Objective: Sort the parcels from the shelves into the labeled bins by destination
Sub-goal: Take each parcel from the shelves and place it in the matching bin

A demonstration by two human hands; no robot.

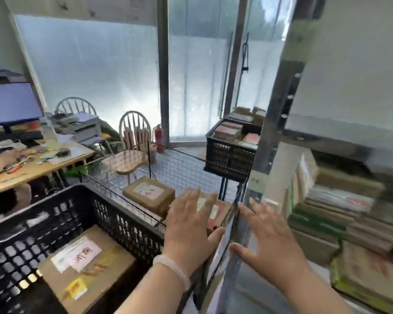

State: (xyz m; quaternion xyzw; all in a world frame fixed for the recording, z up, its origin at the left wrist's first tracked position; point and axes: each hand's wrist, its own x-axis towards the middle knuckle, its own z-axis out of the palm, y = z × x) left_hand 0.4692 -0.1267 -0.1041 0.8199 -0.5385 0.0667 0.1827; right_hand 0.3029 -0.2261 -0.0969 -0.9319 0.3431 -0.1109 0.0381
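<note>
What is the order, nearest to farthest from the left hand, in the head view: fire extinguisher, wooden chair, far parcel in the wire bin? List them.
1. Far parcel, in the wire bin, just beyond the left hand.
2. Wooden chair, behind the bin.
3. Fire extinguisher, by the glass door.

Brown parcel (86,266), pink label up, lies flat in the near black crate (123,220). Wire bin (186,164) holds two flat labeled parcels (149,194), one against its right edge. Far black crate (229,157) is full of parcels; blurred parcel stacks (340,200) sit on the shelf.
</note>
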